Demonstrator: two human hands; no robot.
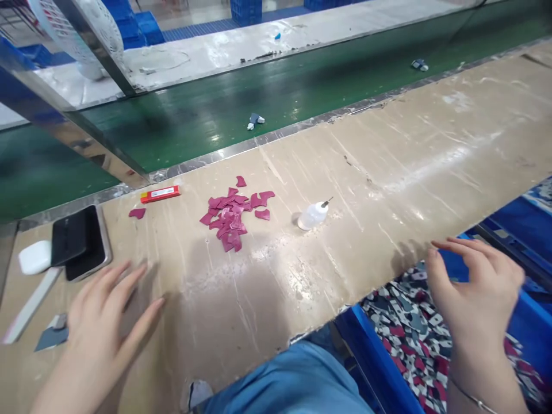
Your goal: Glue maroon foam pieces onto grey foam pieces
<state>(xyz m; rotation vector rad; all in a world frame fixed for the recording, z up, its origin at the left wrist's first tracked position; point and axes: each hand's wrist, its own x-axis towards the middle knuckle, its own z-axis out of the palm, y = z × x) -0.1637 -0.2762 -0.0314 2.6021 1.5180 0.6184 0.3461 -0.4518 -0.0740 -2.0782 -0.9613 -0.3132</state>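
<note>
My left hand point(106, 322) hovers over or rests lightly on the left part of the bench, fingers spread and holding nothing. Beside its wrist lies a small grey-blue piece point(50, 338). My right hand point(474, 287) is above a blue crate point(375, 351) filled with grey, white and maroon pieces point(414, 333), its thumb and fingers apart with nothing between them. Between the hands, a loose pile of flat maroon pieces point(233, 215) lies on the bench. To the right of the pile, a small white bottle with a thin needle tip point(313, 217) lies tilted on its side.
A phone point(101, 241) with a black case-like item point(69, 236) on it, a white earbud case point(35, 257) and a pale strip point(32, 307) are at left. Beyond them is a red-yellow box point(160, 194). A green conveyor belt point(185, 123) runs behind the bench point(388, 184), past a metal post point(95, 149).
</note>
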